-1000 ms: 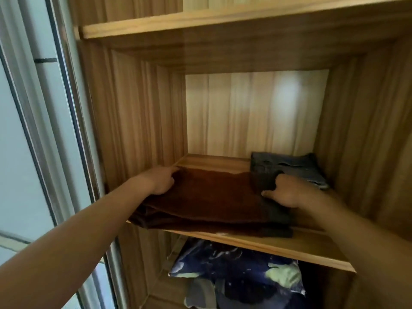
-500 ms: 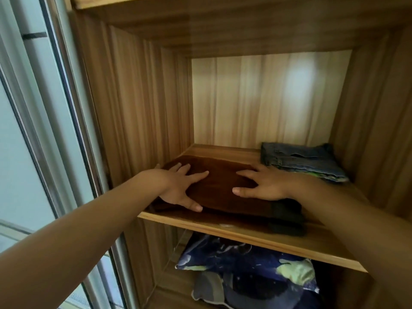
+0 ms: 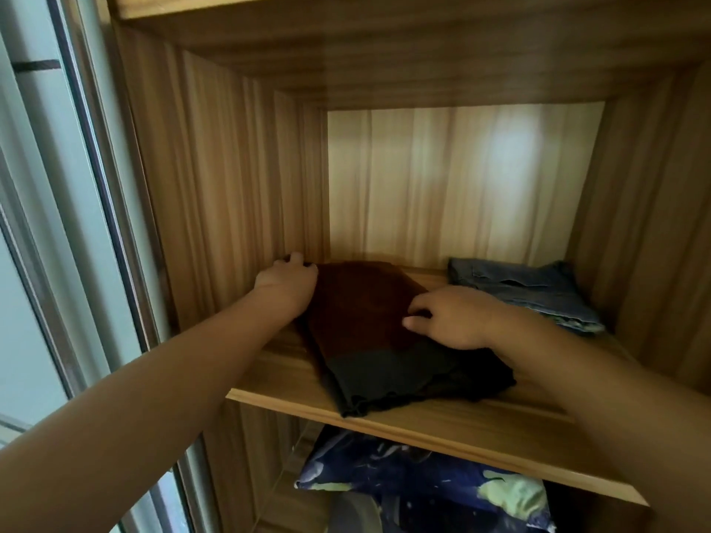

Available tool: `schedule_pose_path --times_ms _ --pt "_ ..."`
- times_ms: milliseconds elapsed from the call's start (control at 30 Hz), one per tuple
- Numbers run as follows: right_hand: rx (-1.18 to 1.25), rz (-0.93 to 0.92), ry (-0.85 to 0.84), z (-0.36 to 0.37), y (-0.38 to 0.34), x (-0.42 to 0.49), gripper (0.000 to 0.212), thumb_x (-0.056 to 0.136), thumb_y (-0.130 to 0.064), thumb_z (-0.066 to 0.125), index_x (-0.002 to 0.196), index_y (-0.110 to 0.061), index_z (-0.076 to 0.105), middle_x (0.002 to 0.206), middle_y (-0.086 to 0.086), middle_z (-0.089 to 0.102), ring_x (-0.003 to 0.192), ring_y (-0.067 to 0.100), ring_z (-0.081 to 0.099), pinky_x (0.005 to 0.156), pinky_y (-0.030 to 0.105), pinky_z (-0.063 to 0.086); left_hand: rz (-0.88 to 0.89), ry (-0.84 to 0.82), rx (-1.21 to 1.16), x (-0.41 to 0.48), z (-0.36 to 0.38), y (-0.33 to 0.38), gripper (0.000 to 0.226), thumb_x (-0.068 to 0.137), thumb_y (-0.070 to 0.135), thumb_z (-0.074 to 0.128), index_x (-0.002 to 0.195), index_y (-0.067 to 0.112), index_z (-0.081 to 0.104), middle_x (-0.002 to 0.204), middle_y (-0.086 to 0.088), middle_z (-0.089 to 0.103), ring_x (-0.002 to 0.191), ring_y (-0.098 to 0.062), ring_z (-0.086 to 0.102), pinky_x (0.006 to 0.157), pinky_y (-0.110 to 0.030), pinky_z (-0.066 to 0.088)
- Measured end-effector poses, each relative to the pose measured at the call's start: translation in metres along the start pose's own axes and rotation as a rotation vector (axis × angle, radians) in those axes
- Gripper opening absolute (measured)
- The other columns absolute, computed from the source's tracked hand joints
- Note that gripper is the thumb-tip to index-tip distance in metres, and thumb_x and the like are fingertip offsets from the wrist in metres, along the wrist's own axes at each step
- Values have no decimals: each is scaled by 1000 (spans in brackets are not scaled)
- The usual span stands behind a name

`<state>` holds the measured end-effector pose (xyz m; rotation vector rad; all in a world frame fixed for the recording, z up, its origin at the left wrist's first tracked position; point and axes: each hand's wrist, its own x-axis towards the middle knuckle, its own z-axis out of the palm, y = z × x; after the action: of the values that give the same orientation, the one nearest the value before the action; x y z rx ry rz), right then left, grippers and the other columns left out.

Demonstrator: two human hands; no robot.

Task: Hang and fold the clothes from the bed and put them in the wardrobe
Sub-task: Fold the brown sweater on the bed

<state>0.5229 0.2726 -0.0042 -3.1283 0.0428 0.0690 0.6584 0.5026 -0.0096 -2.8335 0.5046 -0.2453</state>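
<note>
The wooden wardrobe (image 3: pixel 231 167) fills the view, with a metal sliding-door frame (image 3: pixel 88 148) down its left side. Its shelf (image 3: pixel 423 421) carries two pieces of clothing. In the compartment below lies a bundle of dark blue patterned fabric (image 3: pixel 423 482) (what it is I cannot tell).

The folded brown garment (image 3: pixel 365 313), which has a darker band along its near end, lies on the left half of the shelf. It sits slightly askew, with its near corner reaching the shelf's front edge. The folded jeans (image 3: pixel 519 290) sit at the back right, near the garment but not on it.

The left hand (image 3: pixel 286 280) is at the garment's far left corner, close against the wardrobe wall. Its fingers are mostly hidden behind the back of the hand, so I cannot tell whether they grasp the cloth. The right hand (image 3: pixel 454 321) rests on the garment's right side with fingers bent and thumb alongside, apparently nipping a fold of cloth.

As a judgement, two folded pieces are stowed and this one is only being squared up. The bed is out of view, so what remains to hang or fold cannot be seen.
</note>
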Motion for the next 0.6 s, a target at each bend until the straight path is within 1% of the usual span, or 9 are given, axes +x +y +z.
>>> schedule_pose_path --times_ms 33,100,167,200,233,333,433,500,600 --pt "15 28 -2 2 9 0 60 98 -66 39 150 -35 41 153 6 44 135 29 45 108 39 38 17 -10 -125 -3 -6 0 61 102 14 51 157 21 26 155 -15 28 129 -35 46 100 -45 50" --pt "101 75 -69 9 15 0 67 98 -65 41 157 -37 25 161 7 33 143 30 37 116 38 32 68 -99 -410 -17 -13 5 60 106 31 44 160 24 19 163 -12 21 141 -33 38 112 -39 39" --pt "148 95 -92 15 10 1 70 99 -64 39 159 -35 18 162 7 30 144 30 36 116 36 32 158 -265 -554 -35 -11 16 85 97 65 45 161 26 6 166 -1 16 150 -26 25 115 -33 27" --pt "129 104 -88 16 7 2 70 100 -64 37 159 -34 17 162 9 30 143 31 36 115 36 33 189 -324 -535 -43 -8 22 98 90 76 44 161 24 2 167 0 15 151 -24 22 117 -33 23" --pt "97 111 -83 17 3 3 69 100 -64 35 160 -32 18 162 10 30 143 32 37 113 37 34 202 -353 -492 -46 -3 26 104 86 81 43 161 22 0 167 -1 13 152 -24 20 120 -33 20" --pt "8 117 -81 13 -12 6 74 100 -65 33 160 -22 21 162 12 31 142 32 39 110 37 36 182 -352 -434 -39 1 25 96 91 73 43 161 22 1 168 -5 13 152 -25 19 122 -37 18" --pt "21 96 -89 12 -33 5 90 93 -77 31 158 -15 24 162 12 31 142 32 39 111 39 38 145 -343 -386 -29 -5 15 85 97 59 49 161 25 6 167 -6 17 151 -28 23 122 -42 23" --pt "125 54 -99 12 -44 1 102 84 -87 30 160 -18 19 164 11 27 146 31 33 115 42 35 138 -276 -302 -26 -6 9 76 101 50 50 161 24 11 164 -10 23 147 -29 30 119 -42 29" --pt "238 -2 -126 10 -43 -12 115 67 -98 35 160 -36 9 168 8 13 151 31 21 120 46 28 173 -171 -275 -34 -9 2 65 105 38 47 160 26 16 161 -11 26 144 -30 34 117 -39 32"
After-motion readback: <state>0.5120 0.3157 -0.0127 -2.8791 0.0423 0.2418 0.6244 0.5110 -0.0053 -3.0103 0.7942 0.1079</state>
